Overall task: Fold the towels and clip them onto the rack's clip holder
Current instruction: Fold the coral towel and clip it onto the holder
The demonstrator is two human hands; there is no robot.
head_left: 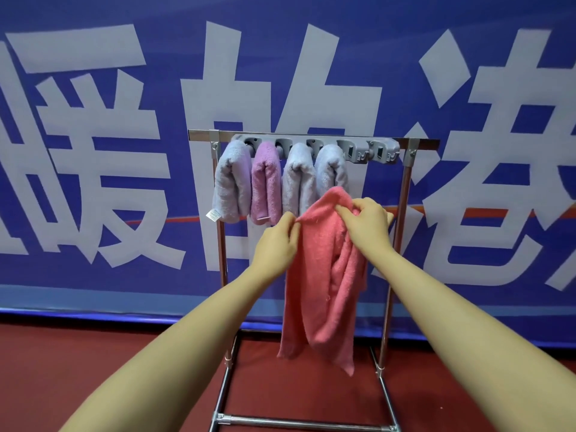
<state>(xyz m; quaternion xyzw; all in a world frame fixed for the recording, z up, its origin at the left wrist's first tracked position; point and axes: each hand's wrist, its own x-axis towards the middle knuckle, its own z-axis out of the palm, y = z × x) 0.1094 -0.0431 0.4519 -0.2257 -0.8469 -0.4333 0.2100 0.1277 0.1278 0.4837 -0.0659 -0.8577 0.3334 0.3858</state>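
Right now the person stands before a metal rack (402, 194) and works a coral-pink towel (321, 275) held in the air in front of it. Their left hand (276, 241) pinches the towel's upper edge at the left, and their right hand (367, 222) grips a bunched part of the top edge, fingers curled into the cloth. Below the hands the towel hangs loose and rumpled, its lower corners uneven, reaching down near the rack's base rails.

Up on the crossbar sits a grey clip holder (358, 149). Four folded towels already hang from it: a pale lilac one (232, 182), a pink one (265, 188), and two more pale ones (299, 182) (332, 173). The clips at the holder's right end look free.

By my reckoning the fold is only beginning. To do it well, the hands should find the two top corners and draw the edge taut so the cloth hangs flat, then bring the sides together into a narrow strip like its neighbours. A thick wad may not seat in a clip, so the fold wants to be smooth and even before it goes up to the next free clip on the right.
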